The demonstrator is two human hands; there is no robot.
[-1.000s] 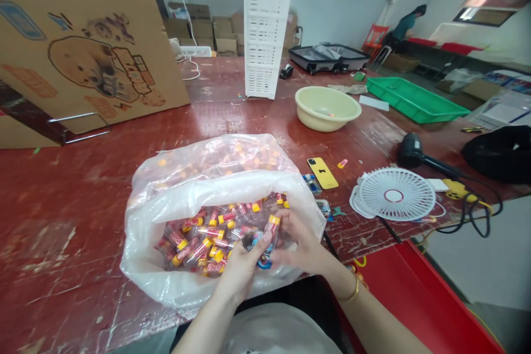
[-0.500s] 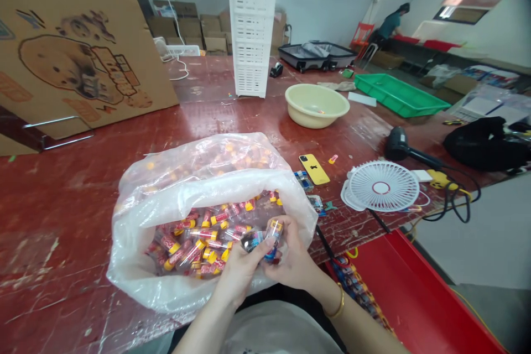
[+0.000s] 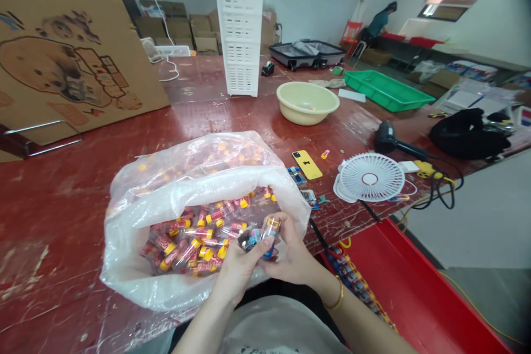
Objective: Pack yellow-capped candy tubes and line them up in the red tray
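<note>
A white plastic bag (image 3: 136, 282) lies open on the red table, with several small clear tubes (image 3: 199, 232) inside, pink-red in content and yellow-capped. Over its right front part, my left hand (image 3: 243, 263) grips a dark, colourful small packet (image 3: 249, 239), its thumb reaching to the tube beside it. My right hand (image 3: 290, 251) has its fingers wrapped round a clear tube with a blue lower part (image 3: 271, 232). Both hands are close together. What is printed on the packet is too small to read.
Right of the bag are a yellow phone (image 3: 307, 164), a white fan (image 3: 370, 178) and a hair dryer (image 3: 390, 138). Farther back stand a cream basin (image 3: 307, 116), a green tray (image 3: 388, 91) and a white rack (image 3: 241, 38). A cardboard box (image 3: 83, 0) stands left. A person (image 3: 378, 22) is far behind.
The view has turned slightly to the right, so the surroundings sit farther left. Both hands keep hold of the same things, with the tube tilted only slightly differently.
</note>
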